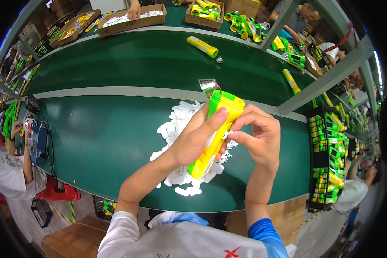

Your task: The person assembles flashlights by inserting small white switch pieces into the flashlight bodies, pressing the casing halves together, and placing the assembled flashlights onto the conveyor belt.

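Note:
A yellow and green flashlight body [216,148] is tilted above the bench, its open green-rimmed end up and away from me. My left hand [191,142] is wrapped round it, thumb along its upper side. From the open end hangs a silver reflector [208,85] on a red wire. At the flashlight's right side, my right hand [262,137] pinches a small white part [227,135] between thumb and fingers, touching or close against the body. Beneath both hands lies a heap of flat, rounded white plastic pieces [174,124], with smaller white parts at its right, partly hidden.
Beyond the green bench [103,133] runs a green conveyor belt [129,56] carrying a flashlight [203,46]. A black crate [320,167] of flashlights stands at the right. Grey frame posts [327,73] rise there. A person [13,172] works at the left beside a blue device [39,144].

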`<state>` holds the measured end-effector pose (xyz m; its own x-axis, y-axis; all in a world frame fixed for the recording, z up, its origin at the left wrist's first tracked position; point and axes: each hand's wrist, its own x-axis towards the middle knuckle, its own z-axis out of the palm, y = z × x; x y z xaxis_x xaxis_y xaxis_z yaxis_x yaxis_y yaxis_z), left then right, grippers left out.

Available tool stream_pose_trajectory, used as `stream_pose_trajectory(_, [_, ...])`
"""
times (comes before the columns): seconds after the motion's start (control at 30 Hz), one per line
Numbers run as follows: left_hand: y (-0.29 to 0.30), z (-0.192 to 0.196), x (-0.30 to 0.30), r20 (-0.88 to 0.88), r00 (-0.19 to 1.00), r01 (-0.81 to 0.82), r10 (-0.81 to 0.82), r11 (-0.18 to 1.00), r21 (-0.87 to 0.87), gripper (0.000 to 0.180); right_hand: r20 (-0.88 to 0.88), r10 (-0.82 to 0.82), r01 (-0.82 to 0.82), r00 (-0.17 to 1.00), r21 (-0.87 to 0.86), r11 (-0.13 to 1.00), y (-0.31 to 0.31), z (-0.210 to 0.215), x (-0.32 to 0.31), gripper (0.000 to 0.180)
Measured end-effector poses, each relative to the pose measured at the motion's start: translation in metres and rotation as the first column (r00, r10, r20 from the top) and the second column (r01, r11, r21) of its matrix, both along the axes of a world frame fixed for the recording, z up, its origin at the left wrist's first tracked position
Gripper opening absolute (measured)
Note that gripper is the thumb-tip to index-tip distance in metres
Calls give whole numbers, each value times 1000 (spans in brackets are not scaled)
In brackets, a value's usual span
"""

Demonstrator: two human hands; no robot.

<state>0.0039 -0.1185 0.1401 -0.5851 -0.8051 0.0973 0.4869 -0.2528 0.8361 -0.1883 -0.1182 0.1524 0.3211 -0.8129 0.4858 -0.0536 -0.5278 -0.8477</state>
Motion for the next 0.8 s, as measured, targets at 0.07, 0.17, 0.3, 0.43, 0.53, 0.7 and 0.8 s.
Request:
stream_pose_trajectory(0.07, [0, 0, -3, 20, 1000, 0, 0, 1000, 12, 50, -61, -7, 7, 998, -1, 1000, 1, 3, -6, 15])
stream_pose_trajectory(0.17, [-1, -1, -6, 48, 999, 4, -4, 1000, 5, 50, -78, 26, -25, 997, 23, 999, -1, 4, -10, 15])
stream_pose_trajectory(0.3, [-6, -4, -5, 88, 996, -23, 27, 999, -38, 51, -59, -95, 95, 994, -3, 995, 0, -1, 3, 20])
stream_pose_trajectory(0.43, [-5, 0, -5, 106, 992, -70, 72, 997, -18, 60, 40, -186, 184, 982, 49, 982, -1, -7, 9, 33])
stream_pose_trajectory(0.53, [-4, -1, -6, 100, 989, -108, 109, 994, -15, 61, 88, -220, 216, 972, 51, 975, -4, -10, 14, 44])
stream_pose_trajectory(0.7, [-2, -2, -8, 112, 980, -160, 163, 986, -37, 62, 147, -224, 190, 963, 215, 958, -1, 2, 25, 58])
stream_pose_trajectory(0.8, [-5, 0, -8, 77, 987, -136, 139, 990, -43, 58, 129, -171, 144, 977, 195, 970, -8, -9, 18, 65])
